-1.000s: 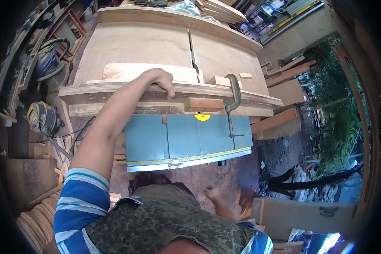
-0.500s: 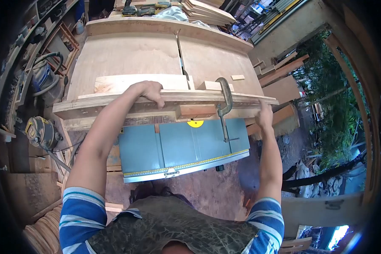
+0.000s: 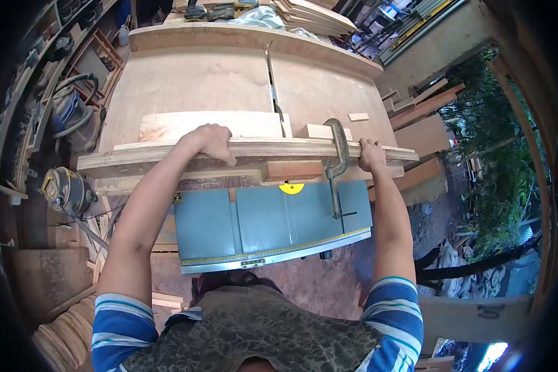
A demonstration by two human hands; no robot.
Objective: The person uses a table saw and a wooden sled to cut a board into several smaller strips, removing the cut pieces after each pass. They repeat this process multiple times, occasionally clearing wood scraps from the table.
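Observation:
My left hand (image 3: pixel 212 141) is hooked over the thick plywood fence (image 3: pixel 260 147) of a table-saw sled, thumb on the near side and fingers by the pale board (image 3: pixel 195 125) that lies along the fence's far side. Right of the clamp, my right hand (image 3: pixel 371 155) grips the same fence, fingers curled over its top. Between my hands, a C-clamp (image 3: pixel 340 152) is tightened on the fence beside a small wooden block (image 3: pixel 319 131). The saw blade (image 3: pixel 280 114) shows in the sled's slot, close to the board's right end.
Nearest my body is the blue-grey saw table (image 3: pixel 263 220) with a yellow ruler edge. A small offcut (image 3: pixel 358 116) lies on the sled base (image 3: pixel 186 80). Cordless tools (image 3: pixel 220 11) and stacked boards (image 3: pixel 316 15) are at the back. Two vacuums, one yellow-and-black (image 3: pixel 67 191), stand left.
My right hand has moved left along the fence, from its far end toward the clamp, and now wraps over the top. My left hand has shifted slightly left. The view has shifted a little.

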